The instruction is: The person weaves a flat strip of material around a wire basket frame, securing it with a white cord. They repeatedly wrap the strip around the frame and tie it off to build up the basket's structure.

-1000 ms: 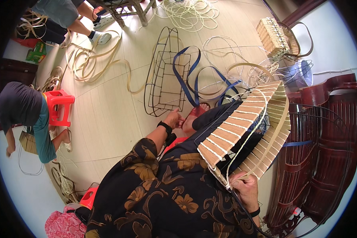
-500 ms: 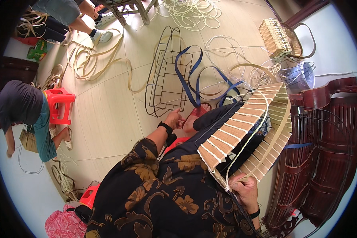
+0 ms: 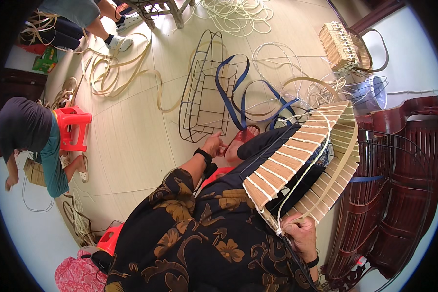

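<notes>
Floor (image 3: 126, 151): wire frame (image 3: 200, 92) lies ahead.
Left hand (image 3: 212, 145): bent; I can't tell its grip.
Right hand (image 3: 302, 237): pinching strap (image 3: 337, 176) by basket (image 3: 282, 168).

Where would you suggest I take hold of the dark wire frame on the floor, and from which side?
I'd probably pinch the long left rim of the dark wire frame midway, coming from the left: that thin wire is clear of the blue strap, which overlaps the right side.
</notes>
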A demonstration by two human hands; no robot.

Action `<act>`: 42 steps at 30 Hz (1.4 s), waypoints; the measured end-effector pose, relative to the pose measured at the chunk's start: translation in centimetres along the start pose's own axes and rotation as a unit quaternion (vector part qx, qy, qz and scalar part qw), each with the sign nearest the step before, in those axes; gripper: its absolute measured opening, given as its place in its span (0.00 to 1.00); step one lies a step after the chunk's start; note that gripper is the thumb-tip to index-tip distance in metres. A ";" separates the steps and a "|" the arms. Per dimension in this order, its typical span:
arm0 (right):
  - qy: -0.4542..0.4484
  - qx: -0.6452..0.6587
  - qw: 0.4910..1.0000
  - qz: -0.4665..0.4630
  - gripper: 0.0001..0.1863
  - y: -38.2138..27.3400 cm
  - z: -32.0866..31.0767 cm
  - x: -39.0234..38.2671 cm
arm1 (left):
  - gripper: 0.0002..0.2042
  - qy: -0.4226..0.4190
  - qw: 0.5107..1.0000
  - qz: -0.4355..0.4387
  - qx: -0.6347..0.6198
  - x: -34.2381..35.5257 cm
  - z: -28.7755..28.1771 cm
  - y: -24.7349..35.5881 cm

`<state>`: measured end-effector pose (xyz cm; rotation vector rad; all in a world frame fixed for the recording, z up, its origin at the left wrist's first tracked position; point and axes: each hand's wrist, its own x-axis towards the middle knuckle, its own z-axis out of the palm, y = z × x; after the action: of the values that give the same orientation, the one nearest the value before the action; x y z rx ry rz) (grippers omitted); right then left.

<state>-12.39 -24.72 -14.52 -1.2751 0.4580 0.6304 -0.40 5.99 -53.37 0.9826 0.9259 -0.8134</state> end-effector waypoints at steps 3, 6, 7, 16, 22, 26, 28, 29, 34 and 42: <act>0.006 -0.002 1.000 0.006 0.07 0.1 0.1 0.0 | 0.39 -0.001 1.000 0.024 -0.007 0.3 0.7 0.6; 0.004 -0.026 1.000 0.000 0.09 0.2 -0.1 0.1 | 0.38 0.017 0.995 0.086 -0.054 1.8 2.0 2.1; -0.002 -0.048 0.999 -0.009 0.08 0.3 -0.5 -0.1 | 0.37 0.043 0.991 0.099 -0.080 2.3 2.9 2.9; -0.013 -0.033 0.999 0.000 0.04 0.7 -1.0 -0.4 | 0.30 0.192 0.954 0.180 -0.141 10.1 6.5 9.1; -0.023 -0.050 0.998 0.015 0.03 0.1 -0.9 -0.2 | 0.30 0.271 0.936 0.192 -0.118 11.4 6.8 10.9; -0.036 -0.055 0.998 0.002 0.03 0.4 -1.3 -0.1 | 0.29 0.248 0.937 0.182 -0.164 10.5 7.1 12.4; -0.039 -0.051 0.998 0.001 0.04 0.2 -1.1 -0.2 | 0.21 0.178 0.957 0.162 -0.163 10.1 6.5 13.1; -0.036 -0.054 0.998 0.001 0.04 0.2 -1.2 -0.2 | 0.19 0.157 0.959 0.163 -0.173 10.0 6.5 13.3; -0.038 -0.109 0.993 -0.014 0.05 0.2 -1.4 -0.1 | 0.05 0.176 0.945 0.215 -0.174 8.9 6.2 13.0; -0.035 -0.086 0.996 -0.002 0.06 0.1 -1.0 0.1 | 0.09 -0.015 0.952 0.193 -0.236 -0.1 8.2 11.4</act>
<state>-12.40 -25.68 -14.88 -1.4121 0.3493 0.7202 11.82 2.26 -47.45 0.6929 0.8149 -0.2531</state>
